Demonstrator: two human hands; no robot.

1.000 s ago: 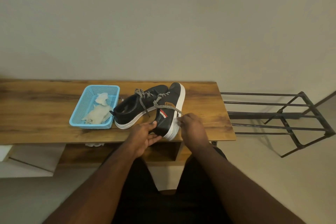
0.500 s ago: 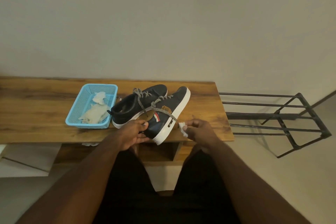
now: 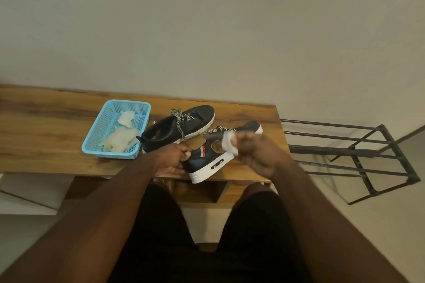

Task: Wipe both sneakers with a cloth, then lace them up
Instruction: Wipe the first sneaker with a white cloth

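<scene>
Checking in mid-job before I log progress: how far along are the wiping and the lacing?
Nothing looks finished. In hand: the right hand holds a white cloth at the near sneaker, which the left hand grips at the heel. Left: the far sneaker sits untouched on the table, and both sneakers' laces hang loose.

The right hand (image 3: 259,151) is smeared by motion, so how its fingers lie round the white cloth (image 3: 228,142) cannot be told, and it covers the middle of the near sneaker (image 3: 207,158). The left hand (image 3: 171,161) hides that sneaker's heel. The table (image 3: 46,122) runs off the left edge.
</scene>
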